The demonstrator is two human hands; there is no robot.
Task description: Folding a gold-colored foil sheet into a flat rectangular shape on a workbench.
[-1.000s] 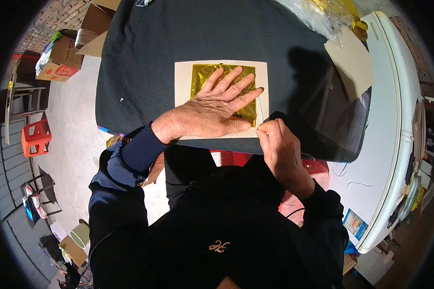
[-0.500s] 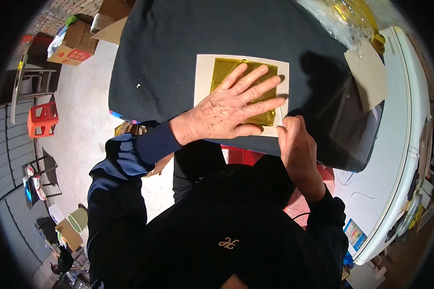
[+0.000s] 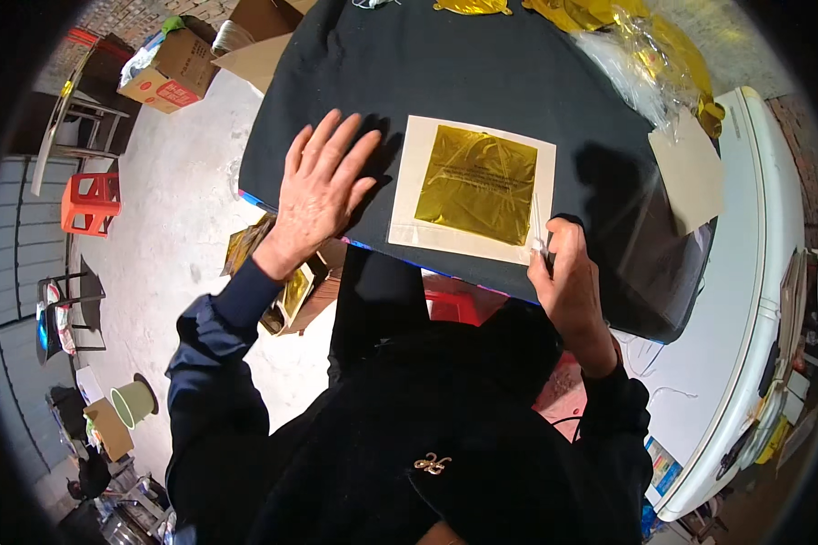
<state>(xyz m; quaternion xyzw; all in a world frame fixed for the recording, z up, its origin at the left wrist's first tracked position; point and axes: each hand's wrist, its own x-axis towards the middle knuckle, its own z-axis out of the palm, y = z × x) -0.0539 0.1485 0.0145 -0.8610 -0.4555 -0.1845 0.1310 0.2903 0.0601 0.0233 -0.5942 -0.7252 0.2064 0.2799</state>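
Observation:
A gold foil square (image 3: 477,184) with faint print lies on a cream sheet of card (image 3: 407,204) on the dark cloth-covered table (image 3: 336,68). Off the card's left side, my left hand (image 3: 314,200) has its fingers spread and holds nothing; its shadow falls on the cloth. At the card's near right corner my right hand (image 3: 568,282) is closed, thumb against bent forefinger, around a thin pale stick-like tool (image 3: 538,227) that points away along the foil's right edge. The tool's lower part is hidden in the fist.
Below the table's left edge sits an opened box (image 3: 304,295) with gold material inside. Crumpled gold foil and clear plastic (image 3: 641,54) lie at the far right, beside a loose cream card (image 3: 686,173). A white surface (image 3: 745,272) runs along the right; a red stool (image 3: 91,204) stands left.
My left hand has lifted off the gold foil and moved left, uncovering the whole square. My right hand stays at the card's corner with the thin tool. The view has shifted slightly.

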